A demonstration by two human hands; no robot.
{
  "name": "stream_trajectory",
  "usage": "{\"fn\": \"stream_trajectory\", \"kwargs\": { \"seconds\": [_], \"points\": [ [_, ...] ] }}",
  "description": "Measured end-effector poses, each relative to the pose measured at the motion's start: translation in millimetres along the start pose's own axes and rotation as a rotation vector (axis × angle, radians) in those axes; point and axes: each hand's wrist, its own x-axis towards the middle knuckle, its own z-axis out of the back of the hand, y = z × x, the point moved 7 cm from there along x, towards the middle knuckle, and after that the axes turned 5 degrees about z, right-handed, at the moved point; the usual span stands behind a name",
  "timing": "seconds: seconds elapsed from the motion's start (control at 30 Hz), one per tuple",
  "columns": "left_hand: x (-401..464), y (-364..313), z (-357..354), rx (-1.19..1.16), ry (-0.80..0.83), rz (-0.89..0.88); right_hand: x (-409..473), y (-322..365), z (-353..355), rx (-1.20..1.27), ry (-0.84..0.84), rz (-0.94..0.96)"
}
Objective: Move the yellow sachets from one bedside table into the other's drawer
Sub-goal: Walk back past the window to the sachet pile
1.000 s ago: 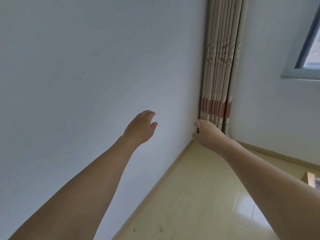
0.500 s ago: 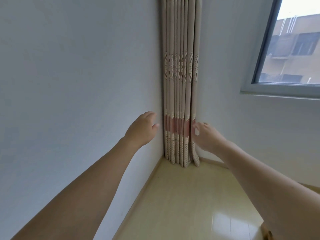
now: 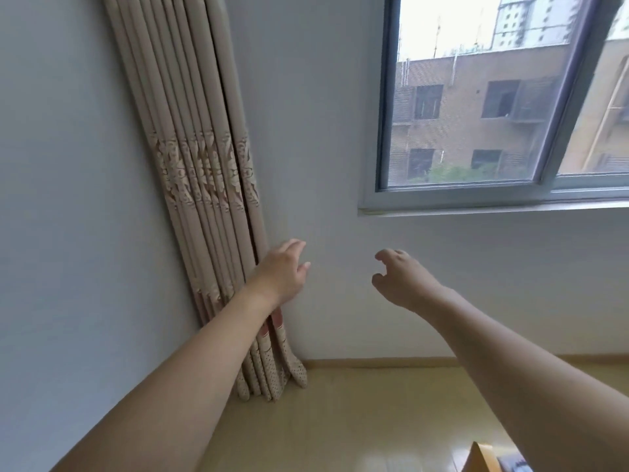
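No yellow sachet and no drawer shows in the head view. My left hand (image 3: 282, 270) is stretched out in front of the curtain's lower part, fingers relaxed, holding nothing. My right hand (image 3: 403, 281) hangs in the air before the white wall under the window, fingers loosely curled around nothing. A wooden corner (image 3: 478, 458), perhaps a bedside table, pokes in at the bottom right, mostly hidden by my right forearm.
A folded beige curtain (image 3: 204, 185) hangs in the room's corner and reaches the floor. A window (image 3: 476, 97) with a grey frame sits at the upper right. Pale wooden floor (image 3: 357, 420) runs along the skirting below.
The view has swung to the right: the curtain slid from centre to left and the window came fully into view. Both arms stay stretched out with nothing in the hands.
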Motion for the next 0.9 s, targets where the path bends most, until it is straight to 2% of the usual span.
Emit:
{"fn": "stream_trajectory", "kwargs": {
  "seconds": [0.17, 0.37, 0.63, 0.9],
  "points": [
    [133, -55, -59, -0.02, 0.005, -0.083, 90, -105, 29, 0.022, -0.07, -0.084],
    [276, -147, -90, -0.057, -0.047, -0.2, 177, -223, 93, 0.039, -0.16, -0.195],
    [424, -280, -203, -0.09, 0.081, -0.435, 257, -383, 124, 0.024, -0.173, -0.417],
    [570, -440, -312, -0.198, 0.175, -0.777, 318, -552, 173, -0.018, -0.278, -0.711]
  ]
}}
